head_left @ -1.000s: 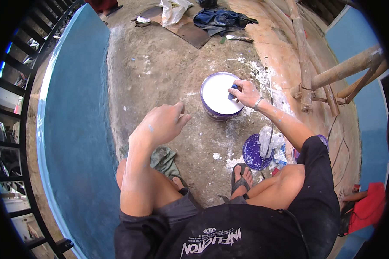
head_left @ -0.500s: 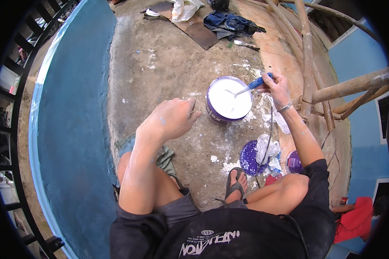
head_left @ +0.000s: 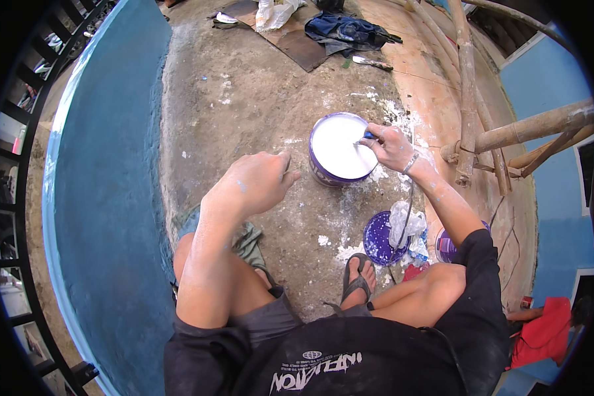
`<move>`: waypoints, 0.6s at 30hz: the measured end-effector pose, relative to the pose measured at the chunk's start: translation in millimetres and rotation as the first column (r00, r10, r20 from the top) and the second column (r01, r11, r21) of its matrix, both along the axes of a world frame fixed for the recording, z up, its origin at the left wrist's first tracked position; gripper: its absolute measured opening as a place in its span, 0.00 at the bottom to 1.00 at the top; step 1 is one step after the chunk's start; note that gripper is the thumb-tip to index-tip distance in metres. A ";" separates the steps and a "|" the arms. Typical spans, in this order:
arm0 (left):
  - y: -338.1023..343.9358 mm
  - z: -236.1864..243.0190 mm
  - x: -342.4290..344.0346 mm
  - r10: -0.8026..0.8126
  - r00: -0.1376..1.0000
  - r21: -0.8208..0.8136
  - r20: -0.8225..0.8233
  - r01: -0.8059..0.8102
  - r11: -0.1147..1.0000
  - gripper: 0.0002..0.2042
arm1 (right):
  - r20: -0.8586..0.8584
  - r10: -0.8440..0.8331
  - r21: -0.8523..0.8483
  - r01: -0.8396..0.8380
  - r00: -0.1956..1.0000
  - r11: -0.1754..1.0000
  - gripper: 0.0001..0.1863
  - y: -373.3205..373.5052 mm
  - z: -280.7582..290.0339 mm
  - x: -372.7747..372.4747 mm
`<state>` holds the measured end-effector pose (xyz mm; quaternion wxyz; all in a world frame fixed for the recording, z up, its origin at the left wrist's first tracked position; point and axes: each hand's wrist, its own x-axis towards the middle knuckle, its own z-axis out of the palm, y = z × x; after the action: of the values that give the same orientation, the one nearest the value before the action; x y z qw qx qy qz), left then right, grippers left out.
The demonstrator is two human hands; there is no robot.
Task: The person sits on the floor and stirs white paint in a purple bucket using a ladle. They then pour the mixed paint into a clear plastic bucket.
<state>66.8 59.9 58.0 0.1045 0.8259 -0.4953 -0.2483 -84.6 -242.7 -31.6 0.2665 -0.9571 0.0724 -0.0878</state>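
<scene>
One blue handle, gripped by your right hand, was best moved slowly, bucket just below; left hand half-curled, empty.

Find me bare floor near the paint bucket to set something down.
Bare, lightly specked floor lies between the blue wall and the bucket, beyond the left hand. It continues from the bucket up to the brown board. Crowded: just beyond the right foot, where the purple lid lies partly under crumpled plastic.

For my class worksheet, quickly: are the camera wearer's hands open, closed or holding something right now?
Left hand: fingers mostly hidden; open or closed cannot be told.
Right hand: closed, holding a blue-handled tool.
</scene>
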 end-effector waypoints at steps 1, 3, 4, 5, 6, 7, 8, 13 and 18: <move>0.2 0.3 -0.2 0.005 1.000 0.006 -0.002 -0.005 1.000 0.20 | -0.028 -0.022 -0.012 0.022 0.999 1.000 0.07 -1.9 -8.3 1.6; 0.9 1.1 -1.1 0.016 1.000 0.018 0.005 -0.016 1.000 0.20 | -0.054 -0.092 0.032 0.094 0.994 0.995 0.09 -5.8 -23.4 3.0; 1.7 1.7 -1.4 0.020 1.000 0.023 0.005 -0.020 1.000 0.20 | -0.068 -0.125 0.054 0.129 0.990 0.990 0.09 -7.0 -30.8 3.4; 2.6 2.3 -1.8 0.027 1.000 0.027 0.008 -0.027 0.999 0.20 | -0.092 -0.162 0.173 0.175 0.983 0.969 0.10 -8.0 -37.4 3.4; 3.5 2.8 -1.8 0.028 1.000 0.029 0.008 -0.029 0.999 0.19 | -0.120 -0.195 0.288 0.223 0.973 0.932 0.10 -8.7 -43.6 3.1; 4.4 3.3 -1.9 0.032 0.999 0.031 0.008 -0.032 0.999 0.19 | -0.153 -0.224 0.395 0.268 0.962 0.879 0.11 -9.6 -48.8 3.2; 5.0 3.6 -1.5 0.033 0.999 0.035 0.009 -0.033 0.999 0.19 | -0.165 -0.235 0.466 0.286 0.958 0.837 0.11 -11.2 -52.7 3.9; 4.6 3.4 0.7 0.031 0.999 0.039 0.019 -0.031 0.999 0.19 | -0.196 -0.377 0.763 0.382 0.905 0.521 0.13 -19.3 -55.9 3.8; 1.3 1.4 1.3 0.016 0.999 0.026 0.035 -0.017 1.000 0.19 | -0.080 -0.528 0.783 0.381 0.846 0.492 0.12 -30.5 -28.5 6.9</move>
<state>68.1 61.2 59.4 0.0869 0.8355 -0.4868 -0.2395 -77.7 -273.2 -60.1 0.6229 -0.6814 0.3300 -0.1967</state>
